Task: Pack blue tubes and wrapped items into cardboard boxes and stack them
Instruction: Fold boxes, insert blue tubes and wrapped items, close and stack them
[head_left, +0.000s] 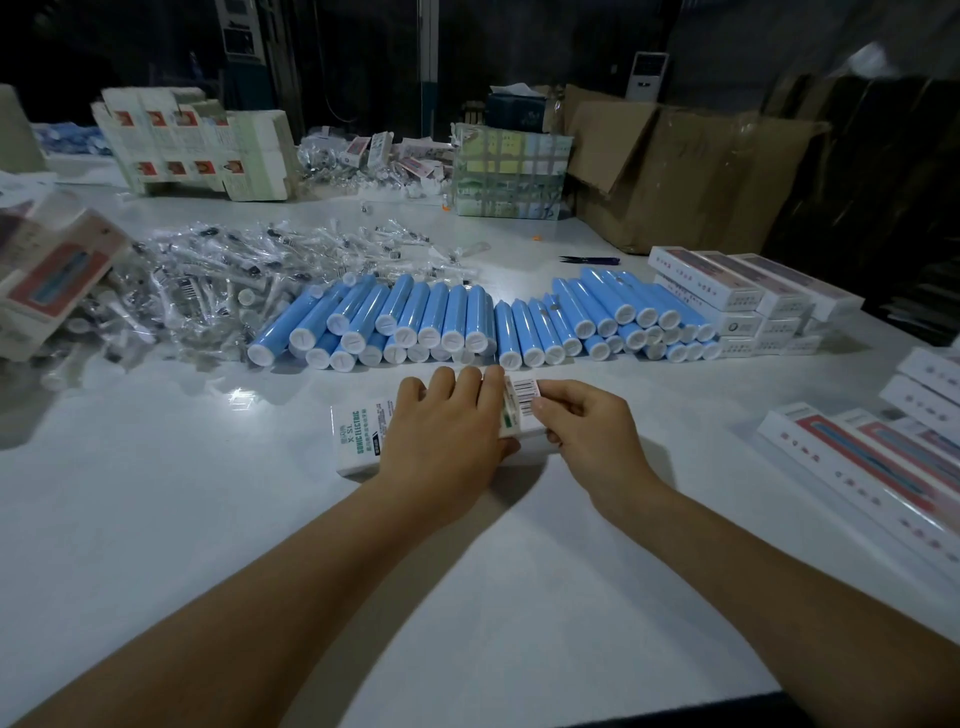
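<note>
Head view looks down on a white bench (156, 519) where a white toothbrush box (358, 434) printed "SONIC ELECTRIC" lies flat near the middle. The left hand (441, 436) lies over the box, its fingers curled around the right end. The right hand (587, 426) pinches the barcoded end flap (522, 402) between thumb and fingers. Just behind, a row of blue tubes (467, 322) with white caps lies stacked; wrapped brush heads (208, 291) are heaped to the left, and finished boxes (753, 301) are stacked at right.
</note>
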